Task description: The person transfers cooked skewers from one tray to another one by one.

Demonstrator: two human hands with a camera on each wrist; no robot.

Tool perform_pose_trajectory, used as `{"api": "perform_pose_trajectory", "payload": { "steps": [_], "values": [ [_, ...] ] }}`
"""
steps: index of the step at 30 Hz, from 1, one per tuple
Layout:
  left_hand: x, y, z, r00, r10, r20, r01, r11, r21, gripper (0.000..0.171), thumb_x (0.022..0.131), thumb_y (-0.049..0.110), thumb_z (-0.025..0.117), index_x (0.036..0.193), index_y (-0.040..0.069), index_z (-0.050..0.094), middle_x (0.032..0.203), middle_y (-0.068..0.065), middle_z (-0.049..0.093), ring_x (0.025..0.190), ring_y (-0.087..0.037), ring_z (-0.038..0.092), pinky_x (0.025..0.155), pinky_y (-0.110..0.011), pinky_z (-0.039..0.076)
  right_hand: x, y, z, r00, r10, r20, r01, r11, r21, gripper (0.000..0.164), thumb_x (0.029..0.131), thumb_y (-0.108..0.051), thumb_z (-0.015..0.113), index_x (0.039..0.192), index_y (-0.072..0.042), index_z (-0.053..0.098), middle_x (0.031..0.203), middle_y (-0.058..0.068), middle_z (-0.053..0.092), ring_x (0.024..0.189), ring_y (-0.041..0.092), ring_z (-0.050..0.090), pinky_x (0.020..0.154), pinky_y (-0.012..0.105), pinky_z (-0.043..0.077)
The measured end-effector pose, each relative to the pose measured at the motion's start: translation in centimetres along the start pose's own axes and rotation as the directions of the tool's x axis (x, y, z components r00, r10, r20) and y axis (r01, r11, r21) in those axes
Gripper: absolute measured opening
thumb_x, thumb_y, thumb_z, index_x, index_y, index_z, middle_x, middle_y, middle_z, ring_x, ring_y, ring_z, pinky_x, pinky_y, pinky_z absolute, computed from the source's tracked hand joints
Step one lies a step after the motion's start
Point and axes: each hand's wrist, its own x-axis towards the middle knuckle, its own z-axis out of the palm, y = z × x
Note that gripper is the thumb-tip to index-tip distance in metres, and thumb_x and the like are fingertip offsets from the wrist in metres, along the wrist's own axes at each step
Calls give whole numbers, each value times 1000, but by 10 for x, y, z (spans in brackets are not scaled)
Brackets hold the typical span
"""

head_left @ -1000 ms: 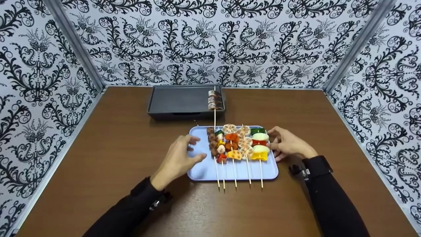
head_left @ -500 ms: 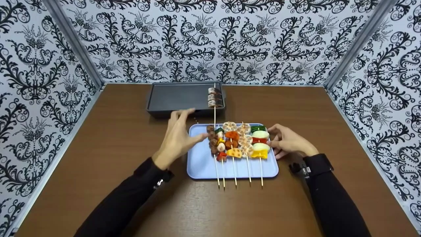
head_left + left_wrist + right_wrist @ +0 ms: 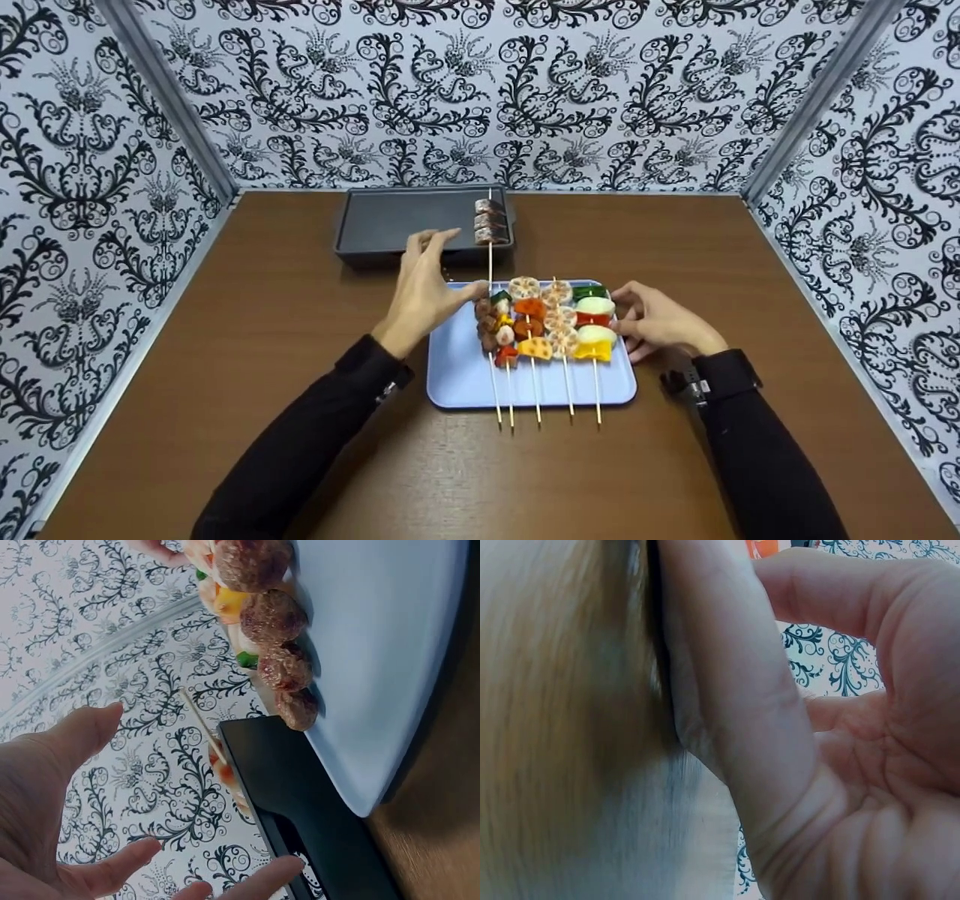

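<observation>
A light-blue tray bears several skewers side by side: meatballs, mixed pieces, lotus root slices and vegetables. Behind it, a skewer of dark-skinned chunks lies over the right end of a dark griddle pan, its stick reaching toward the tray. My left hand hovers over the tray's far left corner, fingers spread, thumb tip close to that stick. In the left wrist view nothing sits between its fingers. My right hand holds the tray's right edge, thumb at the rim.
The brown table runs back to black-and-white patterned walls on three sides. Skewer stick ends jut past the tray's front edge.
My left hand has moved from the tray's left side forward to its far left corner, nearer the stick on the pan. The right hand and the tray have stayed in place.
</observation>
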Motion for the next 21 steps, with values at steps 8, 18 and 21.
{"api": "perform_pose_trajectory", "payload": {
  "steps": [8, 18, 21],
  "values": [
    [15, 5, 17, 1000, -13, 14, 13, 1000, -19, 83, 75, 44, 90, 145, 17, 54, 144, -13, 44, 129, -29, 49, 112, -39, 43, 0, 0, 1, 1000, 3, -11, -3, 1000, 1, 61, 95, -10, 72, 145, -5, 38, 100, 28, 60, 70, 36, 68, 64, 52, 64],
    [26, 8, 33, 999, -31, 29, 32, 999, -35, 71, 77, 33, 90, 138, 9, 61, 136, -15, 49, 123, -31, 53, 108, -40, 48, -15, -22, 7, 1000, -3, 7, 3, 1000, -5, 58, 97, -4, 66, 146, 0, 34, 100, 30, 59, 73, 41, 67, 66, 54, 63],
    [29, 9, 35, 998, -42, 37, 43, 999, -33, 68, 77, 29, 91, 136, 9, 63, 135, -14, 50, 122, -30, 53, 108, -39, 48, -18, -26, 8, 1000, -7, 9, 7, 1000, -5, 57, 98, -4, 65, 146, 1, 34, 100, 30, 59, 73, 42, 67, 66, 54, 63]
  ]
}}
